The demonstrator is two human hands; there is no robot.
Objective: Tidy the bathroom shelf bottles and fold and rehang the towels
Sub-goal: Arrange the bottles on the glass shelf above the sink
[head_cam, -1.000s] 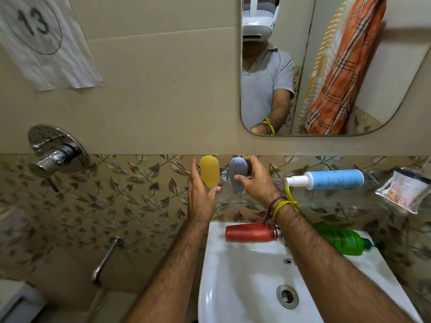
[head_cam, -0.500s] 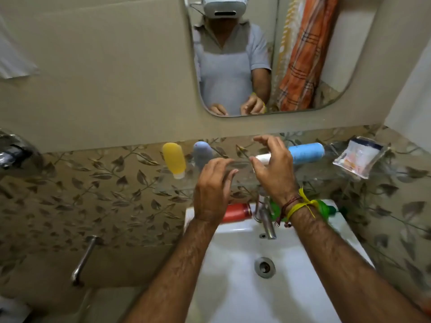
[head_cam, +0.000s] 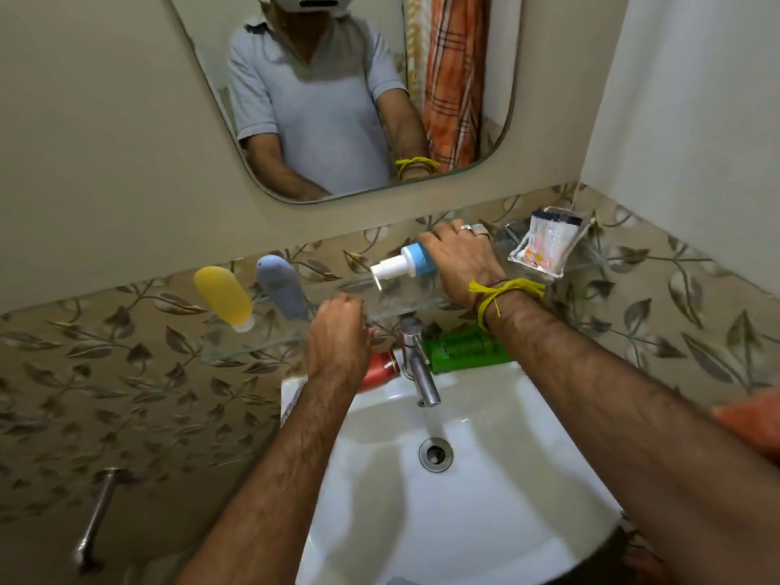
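**Right hand grips the blue bottle on the glass shelf**

A white sink fills the lower middle, with a steel tap at its back edge. Above it a wall mirror reflects an orange checked towel hanging behind the person. A glass shelf runs along the leaf-patterned tiles between mirror and sink.

Both forearms reach up and forward over the sink. The right hand, a yellow thread tied at its wrist, lies palm-down over the blue pump bottle, fingers curled round its body; the bottle lies on its side on the shelf, white pump pointing left. The left hand is held at the shelf's front edge, knuckles up, fingers curled under; whether they hold anything cannot be told.

A green bottle lies on the sink rim right of the tap, a red bottle left of it, partly behind the left hand. On the shelf's left part rest a yellow bottle and a grey-blue bottle, side by side. A clear pouch sits at the shelf's right end.
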